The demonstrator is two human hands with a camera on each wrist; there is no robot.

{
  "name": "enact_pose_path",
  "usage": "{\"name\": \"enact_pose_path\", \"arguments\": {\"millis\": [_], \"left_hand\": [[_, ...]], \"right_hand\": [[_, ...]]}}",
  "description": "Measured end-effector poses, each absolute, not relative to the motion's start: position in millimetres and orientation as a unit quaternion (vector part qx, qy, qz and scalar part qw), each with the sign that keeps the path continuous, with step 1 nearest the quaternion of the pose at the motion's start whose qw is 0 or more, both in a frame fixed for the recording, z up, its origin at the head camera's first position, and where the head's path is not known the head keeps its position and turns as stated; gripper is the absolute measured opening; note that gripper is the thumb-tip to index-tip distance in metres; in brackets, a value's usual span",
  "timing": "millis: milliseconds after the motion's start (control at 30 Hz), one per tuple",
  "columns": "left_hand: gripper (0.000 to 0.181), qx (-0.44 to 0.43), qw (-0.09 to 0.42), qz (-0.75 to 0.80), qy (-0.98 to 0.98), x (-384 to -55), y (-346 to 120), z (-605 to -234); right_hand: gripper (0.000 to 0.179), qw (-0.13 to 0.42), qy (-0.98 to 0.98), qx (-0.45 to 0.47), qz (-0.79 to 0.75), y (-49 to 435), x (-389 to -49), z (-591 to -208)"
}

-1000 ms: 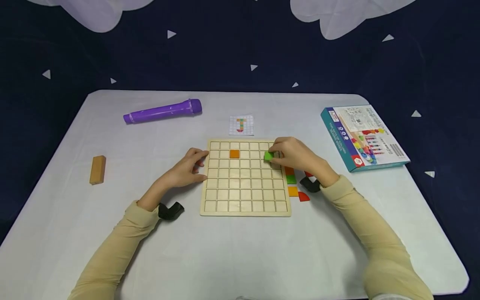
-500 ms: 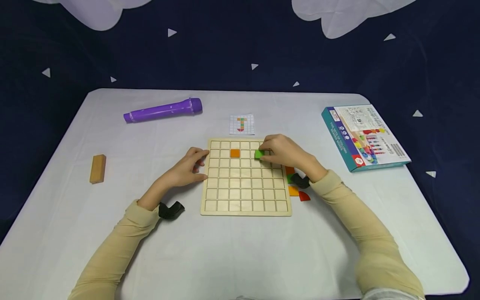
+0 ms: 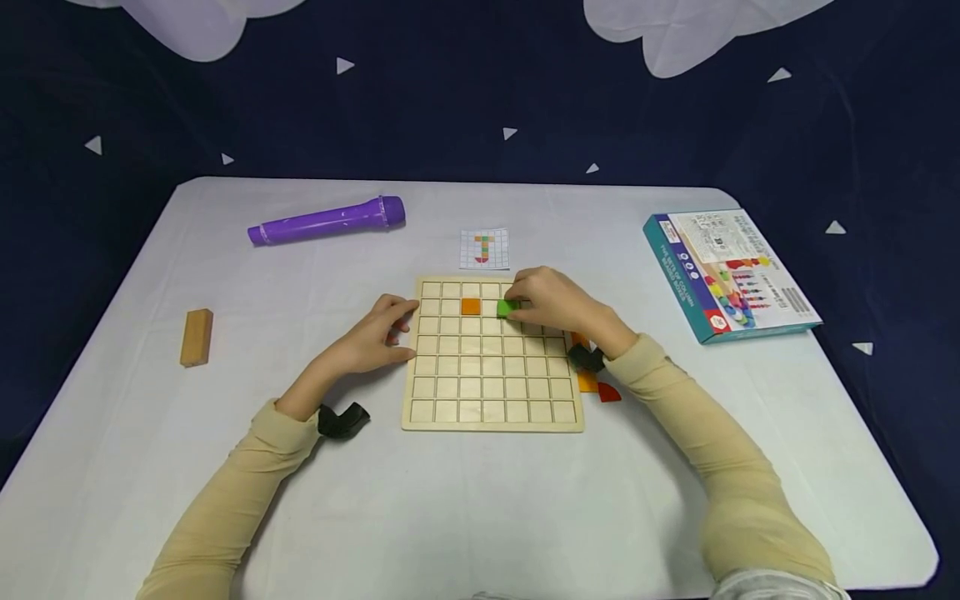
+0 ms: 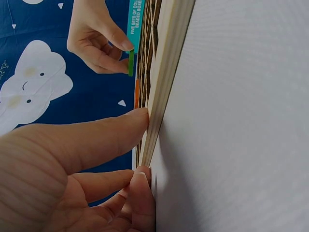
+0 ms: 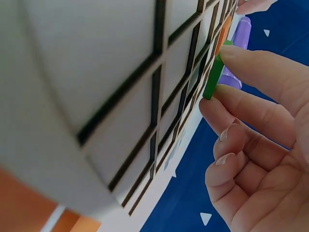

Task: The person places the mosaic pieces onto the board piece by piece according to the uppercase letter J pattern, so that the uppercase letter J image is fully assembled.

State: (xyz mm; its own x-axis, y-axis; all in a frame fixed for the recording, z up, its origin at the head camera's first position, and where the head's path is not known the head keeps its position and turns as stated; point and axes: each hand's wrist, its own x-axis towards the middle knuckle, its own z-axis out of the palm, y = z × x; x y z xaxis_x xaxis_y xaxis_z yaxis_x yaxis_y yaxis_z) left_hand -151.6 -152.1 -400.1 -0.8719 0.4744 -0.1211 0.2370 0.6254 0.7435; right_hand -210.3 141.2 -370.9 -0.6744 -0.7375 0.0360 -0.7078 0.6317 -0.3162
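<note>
While the left hand (image 3: 367,337) rests, fingers relaxed and spread, against the left edge of the board (image 3: 491,427), stiff wood by its look and best steadied at the rim, the right hand (image 3: 555,300) pinches a green tile (image 3: 506,308) over the board's far part, to the right of an orange tile (image 3: 471,307). Handling: thin, rigid, presumably light and hard to break, perhaps slippery; best taken by opposite edges, underside left free. Beyond, on the desk (image 3: 480,508): one card (image 3: 484,249).

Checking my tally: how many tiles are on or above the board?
2: the orange tile, second row from the top of the board; the green tile, to its right, pinched by the right hand. That hand may hide others.
</note>
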Motion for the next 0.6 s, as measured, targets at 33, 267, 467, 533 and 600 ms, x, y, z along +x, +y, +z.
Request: {"name": "enact_pose_path", "arguments": {"millis": [33,267,467,533,600], "left_hand": [[0.074,0.2,0.155,0.383,0.888,-151,-152,-400],[0.074,0.198,0.155,0.384,0.889,-151,-151,-399],[0.074,0.198,0.154,0.383,0.889,-151,-151,-399],[0.074,0.198,0.153,0.382,0.89,-151,-151,-399],[0.074,0.197,0.153,0.382,0.89,-151,-151,-399]], "right_hand": [[0.021,0.052,0.903,-0.399,-0.153,140,-211,-371],[0.022,0.068,0.907,-0.39,-0.142,132,-214,-372],[0.022,0.075,0.91,-0.386,-0.131,128,-216,-374],[0.022,0.075,0.909,-0.388,-0.132,127,-216,-373],[0.022,0.075,0.907,-0.391,-0.135,125,-216,-373]]}}
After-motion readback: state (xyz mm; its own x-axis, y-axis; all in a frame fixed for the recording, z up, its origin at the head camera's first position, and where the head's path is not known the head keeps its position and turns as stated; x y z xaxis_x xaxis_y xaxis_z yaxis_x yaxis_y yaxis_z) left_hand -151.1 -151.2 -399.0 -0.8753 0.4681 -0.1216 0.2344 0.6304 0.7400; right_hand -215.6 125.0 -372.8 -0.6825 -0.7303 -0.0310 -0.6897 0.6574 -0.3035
